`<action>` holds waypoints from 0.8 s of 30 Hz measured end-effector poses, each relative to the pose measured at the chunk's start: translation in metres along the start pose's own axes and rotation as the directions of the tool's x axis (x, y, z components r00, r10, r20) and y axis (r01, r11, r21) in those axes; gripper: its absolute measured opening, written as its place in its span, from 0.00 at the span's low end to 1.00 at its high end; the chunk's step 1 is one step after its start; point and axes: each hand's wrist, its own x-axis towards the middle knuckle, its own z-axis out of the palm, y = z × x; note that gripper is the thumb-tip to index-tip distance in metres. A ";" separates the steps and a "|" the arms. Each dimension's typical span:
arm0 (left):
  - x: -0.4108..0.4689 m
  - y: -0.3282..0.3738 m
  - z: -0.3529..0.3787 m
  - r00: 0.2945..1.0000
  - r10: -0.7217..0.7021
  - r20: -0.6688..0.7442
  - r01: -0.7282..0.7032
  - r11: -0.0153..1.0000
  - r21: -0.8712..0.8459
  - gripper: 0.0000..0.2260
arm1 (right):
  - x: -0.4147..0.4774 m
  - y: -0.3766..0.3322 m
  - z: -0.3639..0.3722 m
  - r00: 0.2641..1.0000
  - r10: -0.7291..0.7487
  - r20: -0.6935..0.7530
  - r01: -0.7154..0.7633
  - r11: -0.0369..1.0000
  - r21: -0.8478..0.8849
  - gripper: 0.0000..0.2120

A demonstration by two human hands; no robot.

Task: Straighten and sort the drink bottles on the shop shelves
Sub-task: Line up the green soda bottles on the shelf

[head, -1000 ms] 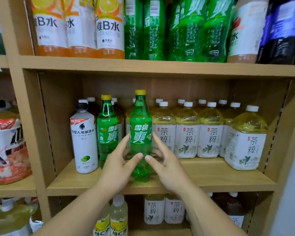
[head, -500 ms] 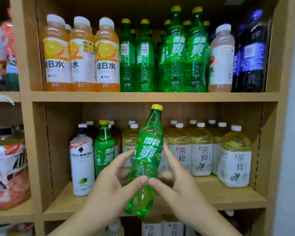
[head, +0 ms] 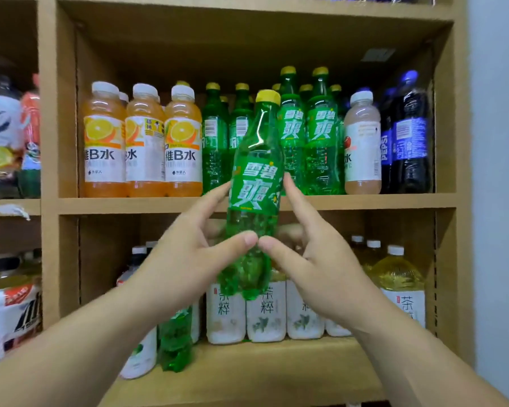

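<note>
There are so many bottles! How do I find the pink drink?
Look at the wooden rack, at the shelf whose row starts with orange bottles. Go right, past the green bottles, and stop before the dark cola bottles. The pink drink is the only pale pink bottle there, with a white cap.

Bright and even, lit softly from the front. Dims toward the ceiling of the upper bay [head: 247, 36] and into its back corners. Catches a thin white streak of glare on the shoulder of the green bottle [head: 254, 186]. Soft overall, smeared worst over the left-hand packs [head: 6, 127]. Bows straight boards near the edges.
</note>
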 end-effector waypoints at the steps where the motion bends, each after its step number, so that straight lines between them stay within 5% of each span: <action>1: 0.013 0.008 -0.002 1.000 0.004 -0.014 -0.004 1.000 -0.017 0.29 | 0.012 -0.005 -0.005 1.000 -0.013 -0.022 0.012 1.000 -0.015 0.40; 5: 0.064 0.028 -0.008 0.996 -0.058 -0.069 0.049 0.990 -0.135 0.17 | 0.063 -0.014 -0.019 0.995 -0.082 -0.053 0.075 0.990 -0.119 0.36; 9: 0.105 0.028 -0.008 0.991 -0.008 -0.134 -0.001 0.998 -0.070 0.19 | 0.101 -0.014 -0.030 0.998 -0.051 -0.024 0.047 0.986 -0.158 0.31; 13: 0.137 0.017 -0.011 0.982 0.030 -0.187 -0.016 0.997 0.075 0.28 | 0.124 0.007 -0.037 0.970 -0.070 -0.234 -0.065 0.849 -0.524 0.30; 18: 0.152 -0.001 -0.008 0.978 -0.074 -0.194 0.106 0.982 0.159 0.30 | 0.133 0.036 -0.044 0.911 0.112 -0.396 -0.303 0.834 -0.462 0.39; 24: 0.162 -0.015 -0.003 0.960 -0.196 -0.198 0.231 0.957 0.177 0.34 | 0.128 0.057 -0.035 0.921 0.115 -0.373 -0.308 0.801 -0.513 0.39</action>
